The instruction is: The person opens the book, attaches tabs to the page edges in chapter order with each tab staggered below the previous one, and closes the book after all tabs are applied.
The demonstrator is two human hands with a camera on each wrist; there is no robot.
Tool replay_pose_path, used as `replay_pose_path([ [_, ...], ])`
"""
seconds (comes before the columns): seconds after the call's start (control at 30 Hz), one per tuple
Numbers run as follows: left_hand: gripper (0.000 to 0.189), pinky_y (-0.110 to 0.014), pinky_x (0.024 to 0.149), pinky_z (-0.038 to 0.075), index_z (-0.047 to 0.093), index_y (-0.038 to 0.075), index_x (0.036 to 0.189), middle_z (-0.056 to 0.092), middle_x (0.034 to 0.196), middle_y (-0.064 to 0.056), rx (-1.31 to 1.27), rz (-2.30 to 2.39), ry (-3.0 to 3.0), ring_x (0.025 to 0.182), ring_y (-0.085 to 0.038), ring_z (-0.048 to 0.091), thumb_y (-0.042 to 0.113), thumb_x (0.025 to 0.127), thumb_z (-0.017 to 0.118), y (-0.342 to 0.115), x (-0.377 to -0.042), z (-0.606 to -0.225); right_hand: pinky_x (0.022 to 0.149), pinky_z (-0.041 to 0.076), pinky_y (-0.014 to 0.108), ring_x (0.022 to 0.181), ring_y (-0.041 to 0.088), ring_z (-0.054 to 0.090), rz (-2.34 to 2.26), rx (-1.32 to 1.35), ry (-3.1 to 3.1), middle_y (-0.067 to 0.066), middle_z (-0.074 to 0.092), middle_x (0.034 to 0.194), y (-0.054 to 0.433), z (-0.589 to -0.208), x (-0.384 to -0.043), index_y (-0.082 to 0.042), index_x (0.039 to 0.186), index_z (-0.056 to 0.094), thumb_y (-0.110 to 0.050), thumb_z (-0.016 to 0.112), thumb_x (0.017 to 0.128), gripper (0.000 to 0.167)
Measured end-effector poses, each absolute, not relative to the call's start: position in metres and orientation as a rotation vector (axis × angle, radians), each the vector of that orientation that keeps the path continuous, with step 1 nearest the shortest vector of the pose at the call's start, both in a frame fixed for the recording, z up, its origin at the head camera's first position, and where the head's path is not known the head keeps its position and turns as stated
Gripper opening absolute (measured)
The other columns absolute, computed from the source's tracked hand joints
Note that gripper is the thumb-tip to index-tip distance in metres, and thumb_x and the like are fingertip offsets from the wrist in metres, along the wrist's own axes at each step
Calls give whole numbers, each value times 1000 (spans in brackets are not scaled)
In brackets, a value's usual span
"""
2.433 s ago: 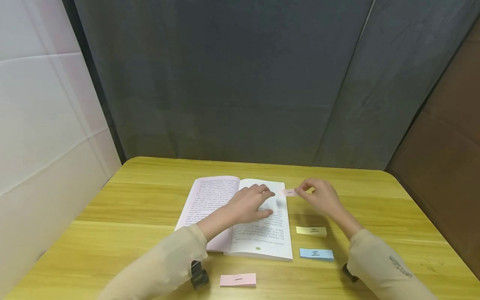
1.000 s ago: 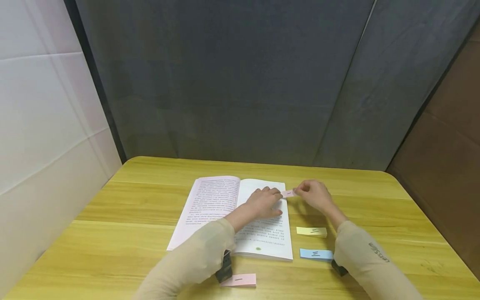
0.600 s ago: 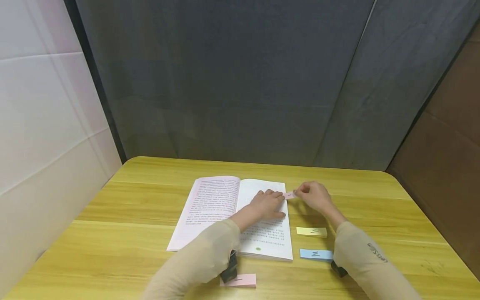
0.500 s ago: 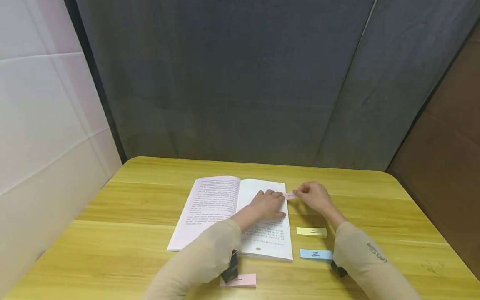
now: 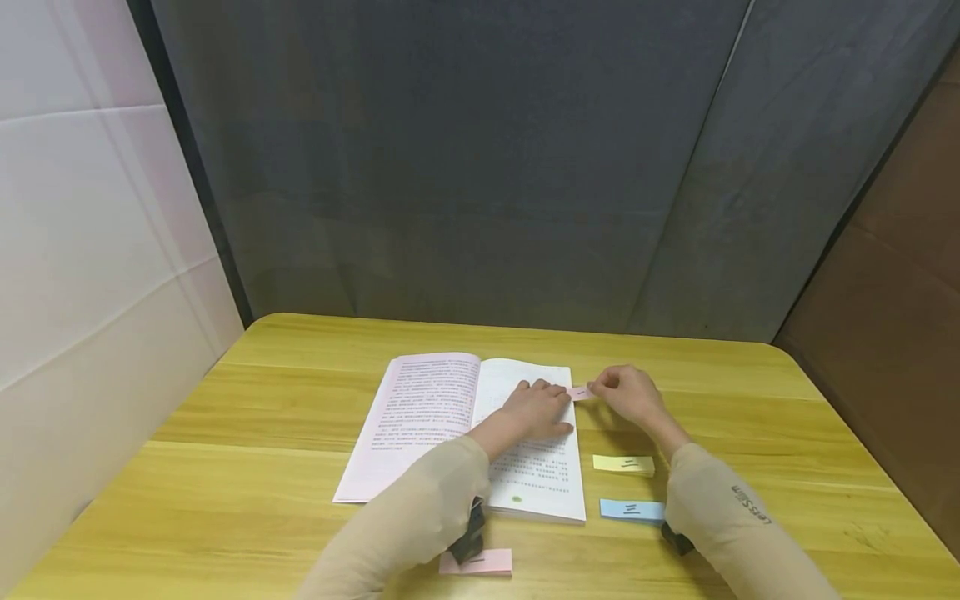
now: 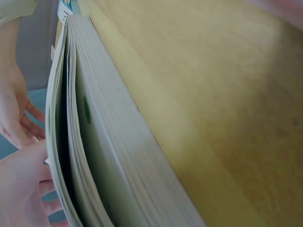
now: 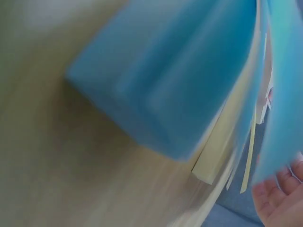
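With my left hand outspread on the right page of the opened white paper book, I should hold the small pink paper strip, pinched by my right hand at the far right edge, straight and level.

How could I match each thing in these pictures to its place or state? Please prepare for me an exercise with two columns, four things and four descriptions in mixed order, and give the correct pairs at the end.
Things:
1. left hand
2. book
3. yellow pad
4. right hand

Places and states:
A. between the right hand and the blue pad in the head view
B. pinching a pink slip
C. resting on the right page
D. spread open on the table

Right pairs: 1-C, 2-D, 3-A, 4-B
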State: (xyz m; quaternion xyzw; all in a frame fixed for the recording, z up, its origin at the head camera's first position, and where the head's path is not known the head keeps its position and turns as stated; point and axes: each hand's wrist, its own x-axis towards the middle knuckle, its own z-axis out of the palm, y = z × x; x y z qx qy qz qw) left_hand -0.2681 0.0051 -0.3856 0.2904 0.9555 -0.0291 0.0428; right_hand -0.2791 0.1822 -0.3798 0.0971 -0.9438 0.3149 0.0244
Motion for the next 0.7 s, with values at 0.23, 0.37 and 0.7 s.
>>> replay_pose_path([
  [0.23,54,-38,96,26,44,17,129,40,132,4,878,-88,2920,121,-18,33,48,85,47,6,-269,-385,57,37,32,64,19,47,937,256,-2932,1,57,71,188,-382,-279,-8,78,64,-25,59,82,18],
  [0.37,50,-36,92,30,51,16,123,46,126,3,868,-80,2941,117,-18,38,48,84,49,4,-270,-385,57,36,31,64,19,46,907,228,-2952,1,56,72,191,-384,-278,-7,79,64,-25,59,82,19],
  [0.7,45,-35,88,32,57,15,115,53,114,2,910,-128,2984,107,-18,44,47,84,50,2,-268,-383,58,35,33,66,19,47,886,206,-2973,1,57,74,192,-384,-279,-8,78,65,-27,59,82,20],
])
